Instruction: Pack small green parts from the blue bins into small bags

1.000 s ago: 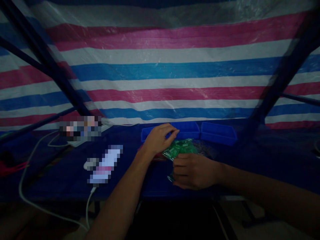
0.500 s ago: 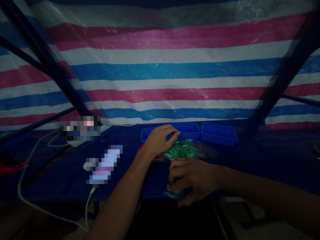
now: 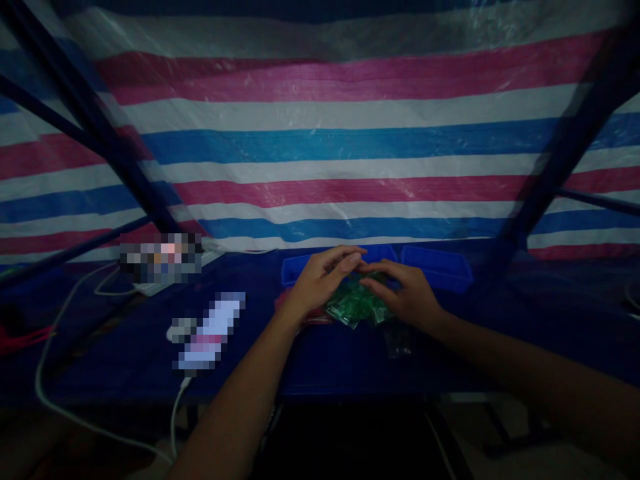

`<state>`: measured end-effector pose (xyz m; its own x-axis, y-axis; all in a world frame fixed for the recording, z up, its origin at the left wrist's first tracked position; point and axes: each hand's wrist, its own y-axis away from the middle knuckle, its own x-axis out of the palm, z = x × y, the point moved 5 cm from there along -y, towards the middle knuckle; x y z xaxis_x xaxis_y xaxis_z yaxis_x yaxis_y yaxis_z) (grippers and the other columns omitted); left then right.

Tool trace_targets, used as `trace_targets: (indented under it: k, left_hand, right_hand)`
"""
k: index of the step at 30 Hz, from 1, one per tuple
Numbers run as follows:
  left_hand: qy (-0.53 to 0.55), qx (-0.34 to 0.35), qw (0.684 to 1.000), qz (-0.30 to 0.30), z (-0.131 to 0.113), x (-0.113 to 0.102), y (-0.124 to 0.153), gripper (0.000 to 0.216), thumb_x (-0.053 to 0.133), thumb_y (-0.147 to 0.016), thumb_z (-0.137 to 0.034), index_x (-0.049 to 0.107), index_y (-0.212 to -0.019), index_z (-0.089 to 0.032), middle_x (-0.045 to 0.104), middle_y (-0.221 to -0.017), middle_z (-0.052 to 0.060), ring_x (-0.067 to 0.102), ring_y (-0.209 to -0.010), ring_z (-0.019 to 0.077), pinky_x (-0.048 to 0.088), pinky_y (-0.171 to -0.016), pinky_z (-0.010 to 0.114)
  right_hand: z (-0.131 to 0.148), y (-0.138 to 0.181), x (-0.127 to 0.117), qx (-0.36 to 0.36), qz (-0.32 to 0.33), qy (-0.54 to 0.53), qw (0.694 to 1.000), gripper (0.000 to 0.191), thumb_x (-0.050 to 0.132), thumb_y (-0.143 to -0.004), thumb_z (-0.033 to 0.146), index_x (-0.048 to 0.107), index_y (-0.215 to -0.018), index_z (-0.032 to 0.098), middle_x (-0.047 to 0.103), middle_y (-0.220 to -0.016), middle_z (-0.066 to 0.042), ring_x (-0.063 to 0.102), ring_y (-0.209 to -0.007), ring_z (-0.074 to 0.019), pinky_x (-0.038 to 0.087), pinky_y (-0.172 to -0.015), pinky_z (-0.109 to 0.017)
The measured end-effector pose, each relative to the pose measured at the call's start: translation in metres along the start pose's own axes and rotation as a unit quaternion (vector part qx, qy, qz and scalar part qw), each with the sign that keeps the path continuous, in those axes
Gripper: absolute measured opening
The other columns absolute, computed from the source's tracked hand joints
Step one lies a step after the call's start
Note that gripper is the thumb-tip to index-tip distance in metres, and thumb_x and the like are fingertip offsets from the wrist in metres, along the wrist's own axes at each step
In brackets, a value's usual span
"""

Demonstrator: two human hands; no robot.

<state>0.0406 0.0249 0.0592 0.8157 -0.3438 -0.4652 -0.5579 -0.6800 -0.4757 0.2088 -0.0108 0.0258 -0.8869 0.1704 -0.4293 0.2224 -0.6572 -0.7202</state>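
Head view: from where I stood, two bare hands were close together just right of the frame's centre, over a dark blue counter (image 3: 325, 363).
Left hand: the left hand (image 3: 323, 280) arched over the left side of the green; thumb and fingers lay close, and I couldn't tell whether that grip had anything pinched.
Right hand: the right hand (image 3: 407, 293) lay over the heap's right side, its grip parted, thumb and fingers with a gap between.
Green packets: the glossy green packets (image 3: 353, 307) were heaped on the counter between and below the hands, right of centre.
Handling: they looked light, soft and crinkly, probably slippery, hardly fragile; a loose edge or corner seemed the best hold.
Green count: one heap, too overlapped to number.
Red plastic: one patch of red plastic (image 3: 317, 319), left of the green, pieces uncountable.
Clear packet: apparently one clear packet (image 3: 400, 345), just below the right hand, dim.
Blue trays: at least two blue trays (image 3: 436, 268) behind; the left hand hid where the leftward part divided.
Phone: one blurred-out phone (image 3: 213, 333), left of centre, its white cable (image 3: 175, 403) running down.
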Motion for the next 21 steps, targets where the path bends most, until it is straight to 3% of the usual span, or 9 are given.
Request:
trace_targets:
  k: [3, 7, 11, 15, 21]
  left_hand:
    - [0.021, -0.025, 0.999, 0.033, 0.007, 0.009, 0.002, 0.043, 0.07, -0.095, -0.038, 0.06, -0.135, -0.024, 0.077, -0.109, 0.01, 0.075, -0.095, 0.0233, 0.062, -0.08, 0.038]
    - [0.014, -0.041, 0.999, 0.031, 0.022, 0.015, 0.0, 0.051, 0.073, -0.092, -0.034, 0.057, -0.139, -0.025, 0.076, -0.108, 0.01, 0.076, -0.084, 0.0207, 0.062, -0.067, 0.032]
    - [-0.016, -0.03, 0.999, -0.017, 0.028, 0.01, -0.003, 0.041, 0.073, -0.091, -0.03, 0.063, -0.131, -0.024, 0.077, -0.103, 0.009, 0.075, -0.077, 0.0188, 0.061, -0.063, 0.031]
    - [-0.052, -0.017, 0.996, -0.077, 0.027, 0.001, -0.005, 0.043, 0.078, -0.087, -0.03, 0.065, -0.128, -0.025, 0.075, -0.107, 0.008, 0.075, -0.08, 0.0182, 0.063, -0.069, 0.032]
    - [-0.061, -0.003, 0.996, -0.059, 0.025, 0.004, -0.005, 0.049, 0.073, -0.09, -0.022, 0.059, -0.136, -0.027, 0.069, -0.12, 0.009, 0.074, -0.085, 0.0165, 0.064, -0.076, 0.033]
  right_hand:
    - [-0.026, -0.003, -0.002, 0.119, -0.072, -0.102, 0.985, 0.029, 0.075, -0.09, 0.04, 0.069, -0.113, 0.024, 0.077, -0.104, -0.006, 0.074, -0.089, -0.0222, 0.057, -0.077, -0.035]
    - [-0.038, -0.004, 0.005, 0.181, -0.089, -0.197, 0.959, 0.035, 0.08, -0.084, 0.043, 0.065, -0.109, 0.023, 0.077, -0.094, -0.005, 0.074, -0.085, -0.0223, 0.058, -0.072, -0.033]
    - [-0.038, -0.005, 0.007, 0.189, -0.08, -0.221, 0.954, 0.035, 0.08, -0.083, 0.044, 0.067, -0.107, 0.022, 0.077, -0.096, -0.006, 0.074, -0.087, -0.0226, 0.06, -0.075, -0.035]
    - [-0.044, -0.009, 0.009, 0.182, -0.056, -0.233, 0.954, 0.037, 0.083, -0.08, 0.043, 0.07, -0.108, 0.022, 0.077, -0.104, -0.007, 0.074, -0.095, -0.0231, 0.06, -0.084, -0.037]
    - [-0.06, -0.012, 0.009, 0.203, -0.065, -0.272, 0.939, 0.04, 0.086, -0.076, 0.041, 0.067, -0.105, 0.022, 0.076, -0.102, -0.005, 0.073, -0.096, -0.0214, 0.059, -0.089, -0.038]
